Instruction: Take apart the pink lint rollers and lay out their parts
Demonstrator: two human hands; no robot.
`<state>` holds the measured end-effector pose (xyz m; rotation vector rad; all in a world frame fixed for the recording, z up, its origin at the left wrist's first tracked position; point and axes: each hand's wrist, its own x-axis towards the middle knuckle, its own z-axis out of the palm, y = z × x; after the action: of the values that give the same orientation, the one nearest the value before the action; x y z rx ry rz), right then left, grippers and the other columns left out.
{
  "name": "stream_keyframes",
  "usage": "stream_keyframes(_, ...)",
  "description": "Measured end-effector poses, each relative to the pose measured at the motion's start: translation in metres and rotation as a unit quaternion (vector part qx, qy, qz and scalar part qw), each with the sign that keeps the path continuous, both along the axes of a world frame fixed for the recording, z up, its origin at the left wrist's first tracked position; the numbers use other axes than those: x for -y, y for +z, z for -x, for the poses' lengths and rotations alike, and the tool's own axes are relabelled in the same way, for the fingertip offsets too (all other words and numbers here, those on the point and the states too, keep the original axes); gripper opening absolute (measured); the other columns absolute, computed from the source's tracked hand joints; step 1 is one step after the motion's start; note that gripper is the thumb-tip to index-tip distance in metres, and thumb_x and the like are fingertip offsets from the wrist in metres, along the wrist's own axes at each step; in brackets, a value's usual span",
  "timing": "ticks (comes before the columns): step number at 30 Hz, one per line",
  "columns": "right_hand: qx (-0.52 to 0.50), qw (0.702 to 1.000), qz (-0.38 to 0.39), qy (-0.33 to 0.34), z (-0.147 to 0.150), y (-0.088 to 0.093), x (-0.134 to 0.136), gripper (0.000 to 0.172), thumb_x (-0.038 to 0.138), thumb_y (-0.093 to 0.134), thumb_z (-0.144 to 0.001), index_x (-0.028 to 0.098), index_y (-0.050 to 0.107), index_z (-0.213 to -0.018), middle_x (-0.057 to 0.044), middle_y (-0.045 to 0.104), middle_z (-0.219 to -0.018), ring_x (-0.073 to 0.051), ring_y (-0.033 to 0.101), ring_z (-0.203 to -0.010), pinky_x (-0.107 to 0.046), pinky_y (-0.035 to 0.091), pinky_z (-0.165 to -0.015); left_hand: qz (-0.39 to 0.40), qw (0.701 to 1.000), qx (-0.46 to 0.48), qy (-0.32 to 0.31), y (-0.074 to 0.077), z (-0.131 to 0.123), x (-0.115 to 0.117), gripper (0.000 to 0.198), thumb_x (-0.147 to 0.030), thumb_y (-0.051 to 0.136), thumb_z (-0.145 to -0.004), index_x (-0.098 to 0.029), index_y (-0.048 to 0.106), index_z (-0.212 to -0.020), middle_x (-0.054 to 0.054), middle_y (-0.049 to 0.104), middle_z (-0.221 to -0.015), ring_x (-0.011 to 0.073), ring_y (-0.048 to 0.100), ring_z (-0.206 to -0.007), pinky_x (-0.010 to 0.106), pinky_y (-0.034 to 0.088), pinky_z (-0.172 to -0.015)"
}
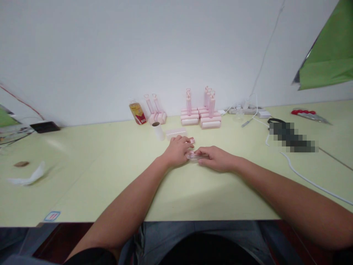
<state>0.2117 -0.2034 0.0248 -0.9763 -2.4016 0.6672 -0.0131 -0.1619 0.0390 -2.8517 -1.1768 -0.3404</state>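
My right hand [216,159] is closed on a narrow clear plastic piece [196,156] with a pinkish end, low over the table in front of me. The piece's left end meets my left hand [176,151], whose fingers are bent. My left thumb is hidden, as is whatever those fingers grip. By the left fingertips is a small pink part [192,140]. Just behind the left hand lies a pale pink cylindrical piece [176,133]. A white paper roll [158,131] with a brown core stands upright beside it.
Several pink lint rollers [210,122] with upright handles stand by the wall, with more pink ones [157,117] beside a yellow-red bottle [138,112]. On the right are a power strip [245,109], a white cable [298,173] and a red-handled tool [310,115]. Crumpled white film [30,177] lies left.
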Motion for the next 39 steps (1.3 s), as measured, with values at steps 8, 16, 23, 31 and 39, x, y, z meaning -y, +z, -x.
stream_keyframes(8, -0.011, 1.000, 0.003, -0.009, -0.001, -0.003, -0.002, 0.027, 0.031, 0.058, -0.088, 0.018, 0.065, -0.111, -0.006, 0.071, -0.099, -0.019, 0.062, -0.084, -0.029, 0.043, -0.075, -0.024, 0.998, -0.044, 0.041, -0.005, -0.001, -0.008, 0.031, -0.039, 0.046, -0.092, -0.024, 0.073, -0.092, 0.008, 0.067, -0.096, 0.0258, 0.052, -0.093, 0.041, 0.032, -0.078)
stream_keyframes(16, -0.013, 1.000, 0.000, -0.019, 0.000, -0.006, -0.003, 0.026, 0.030, 0.059, -0.087, 0.018, 0.065, -0.109, -0.006, 0.071, -0.100, -0.019, 0.061, -0.085, -0.029, 0.043, -0.075, -0.057, 0.988, -0.047, 0.133, -0.014, 0.000, -0.016, 0.037, -0.041, 0.042, -0.095, -0.021, 0.073, -0.092, 0.011, 0.068, -0.095, 0.0272, 0.055, -0.092, 0.042, 0.035, -0.080)
stream_keyframes(23, -0.012, 1.000, -0.003, -0.015, 0.000, -0.006, -0.002, 0.024, 0.029, 0.058, -0.087, 0.018, 0.065, -0.107, -0.006, 0.070, -0.100, -0.018, 0.060, -0.083, -0.028, 0.042, -0.074, -0.069, 0.987, -0.022, 0.147, -0.008, 0.009, -0.020, 0.035, -0.038, 0.041, -0.095, -0.022, 0.072, -0.100, 0.010, 0.068, -0.101, 0.0267, 0.058, -0.095, 0.041, 0.039, -0.081)
stream_keyframes(31, -0.019, 1.000, 0.005, -0.015, 0.000, -0.006, -0.003, 0.023, 0.029, 0.059, -0.087, 0.018, 0.064, -0.107, -0.005, 0.070, -0.097, -0.018, 0.060, -0.083, -0.027, 0.041, -0.073, -0.016, 0.995, -0.074, 0.067, -0.004, 0.009, -0.009, 0.035, -0.038, 0.040, -0.095, -0.018, 0.068, -0.099, 0.011, 0.069, -0.109, 0.0261, 0.060, -0.105, 0.042, 0.042, -0.094)
stream_keyframes(39, -0.021, 1.000, 0.014, -0.015, 0.000, -0.006, -0.002, 0.024, 0.031, 0.059, -0.087, 0.018, 0.064, -0.107, -0.004, 0.069, -0.094, -0.017, 0.059, -0.078, -0.027, 0.041, -0.071, 0.049, 0.988, -0.122, 0.082, -0.012, 0.009, 0.004, 0.044, -0.037, 0.042, -0.093, -0.013, 0.050, -0.129, 0.019, 0.049, -0.142, 0.0315, 0.043, -0.135, 0.046, 0.039, -0.105)
